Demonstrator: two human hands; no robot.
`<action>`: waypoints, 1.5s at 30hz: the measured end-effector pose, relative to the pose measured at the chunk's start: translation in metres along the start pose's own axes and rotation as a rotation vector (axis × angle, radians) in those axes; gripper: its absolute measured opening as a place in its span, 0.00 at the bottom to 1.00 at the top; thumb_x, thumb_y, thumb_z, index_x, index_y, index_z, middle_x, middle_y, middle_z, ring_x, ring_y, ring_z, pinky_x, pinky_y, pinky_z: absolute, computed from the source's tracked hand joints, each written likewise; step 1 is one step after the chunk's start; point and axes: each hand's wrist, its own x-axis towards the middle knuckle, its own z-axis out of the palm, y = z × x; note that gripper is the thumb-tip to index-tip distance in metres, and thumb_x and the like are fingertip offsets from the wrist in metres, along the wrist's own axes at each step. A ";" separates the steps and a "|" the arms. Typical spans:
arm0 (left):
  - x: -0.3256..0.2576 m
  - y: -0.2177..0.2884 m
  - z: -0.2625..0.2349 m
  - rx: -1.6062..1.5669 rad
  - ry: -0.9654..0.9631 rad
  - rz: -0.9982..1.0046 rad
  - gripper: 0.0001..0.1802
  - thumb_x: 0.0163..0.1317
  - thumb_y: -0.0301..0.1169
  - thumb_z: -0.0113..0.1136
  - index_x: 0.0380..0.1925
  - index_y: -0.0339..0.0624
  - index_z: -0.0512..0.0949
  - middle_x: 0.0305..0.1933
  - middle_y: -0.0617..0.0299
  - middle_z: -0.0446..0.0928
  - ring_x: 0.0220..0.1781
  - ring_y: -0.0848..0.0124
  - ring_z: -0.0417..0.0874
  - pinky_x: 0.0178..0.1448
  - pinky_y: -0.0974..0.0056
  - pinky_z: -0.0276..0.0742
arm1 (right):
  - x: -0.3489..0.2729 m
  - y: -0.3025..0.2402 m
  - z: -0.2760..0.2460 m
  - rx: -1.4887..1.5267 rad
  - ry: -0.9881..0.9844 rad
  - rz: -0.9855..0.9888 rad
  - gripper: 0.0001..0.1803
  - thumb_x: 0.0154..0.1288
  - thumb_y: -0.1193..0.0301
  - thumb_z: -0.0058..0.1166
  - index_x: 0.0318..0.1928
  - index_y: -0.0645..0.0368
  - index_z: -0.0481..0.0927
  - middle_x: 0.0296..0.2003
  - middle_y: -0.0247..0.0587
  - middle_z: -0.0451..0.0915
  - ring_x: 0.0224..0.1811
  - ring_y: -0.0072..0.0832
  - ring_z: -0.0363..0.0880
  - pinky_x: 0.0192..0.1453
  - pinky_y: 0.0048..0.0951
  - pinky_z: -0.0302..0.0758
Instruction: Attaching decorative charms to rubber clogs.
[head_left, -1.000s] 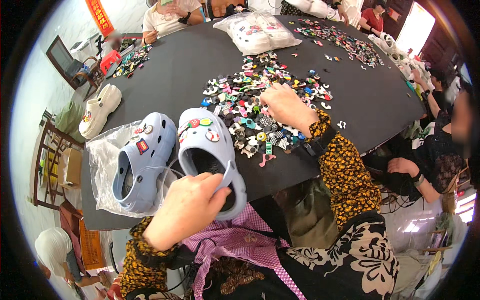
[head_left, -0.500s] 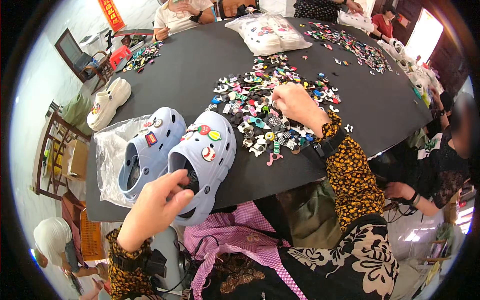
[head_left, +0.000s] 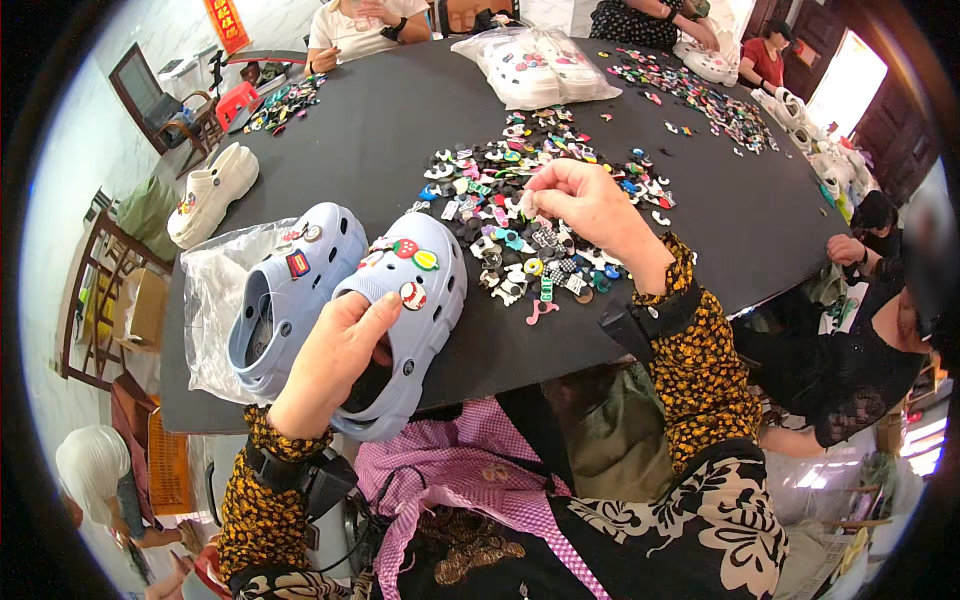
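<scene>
Two light-blue clogs with shoe charms lie side by side at the front left of the black table. My left hand (head_left: 335, 345) is closed on the nearer clog (head_left: 432, 300), thumb on its upper beside a baseball charm (head_left: 413, 295) and fingers hidden inside the opening. Strawberry and lemon charms also sit on this clog. To its left, the other clog (head_left: 335, 245) rests on a clear plastic bag (head_left: 205, 320). Over a loose pile of charms (head_left: 500, 265), my right hand (head_left: 590, 210) pinches a small whitish charm (head_left: 528, 204); its design cannot be made out.
A white clog (head_left: 215, 195) stands at the table's left edge. Toward the far side lies a clear bag of white clogs (head_left: 540, 75). More charms (head_left: 715, 100) are spread at the far right. Several people sit around the table, one (head_left: 850, 350) close on my right.
My left hand has moved up and taken hold of the nearer clog. The right hand has lifted off the pile slightly to the left, with a small whitish charm now showing in its fingertips.
</scene>
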 end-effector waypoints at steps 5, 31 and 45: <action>-0.004 -0.005 0.009 0.061 0.069 0.091 0.16 0.69 0.36 0.54 0.37 0.30 0.79 0.26 0.70 0.77 0.28 0.79 0.75 0.32 0.70 0.71 | -0.005 -0.017 0.026 0.049 -0.014 -0.056 0.07 0.67 0.78 0.51 0.44 0.67 0.75 0.35 0.36 0.80 0.36 0.18 0.78 0.43 0.20 0.75; -0.011 0.003 0.025 0.353 0.030 0.297 0.15 0.67 0.34 0.54 0.44 0.32 0.78 0.30 0.52 0.80 0.33 0.65 0.81 0.41 0.61 0.75 | -0.013 -0.022 0.068 -0.734 0.079 -0.654 0.09 0.59 0.74 0.52 0.41 0.55 0.80 0.35 0.38 0.79 0.42 0.40 0.76 0.51 0.38 0.71; -0.001 -0.008 0.019 0.222 0.092 0.318 0.18 0.66 0.37 0.56 0.33 0.28 0.77 0.26 0.43 0.77 0.28 0.55 0.80 0.36 0.56 0.74 | -0.022 -0.036 0.074 -0.537 0.017 -0.722 0.09 0.57 0.77 0.60 0.39 0.59 0.82 0.36 0.39 0.80 0.40 0.36 0.76 0.46 0.34 0.72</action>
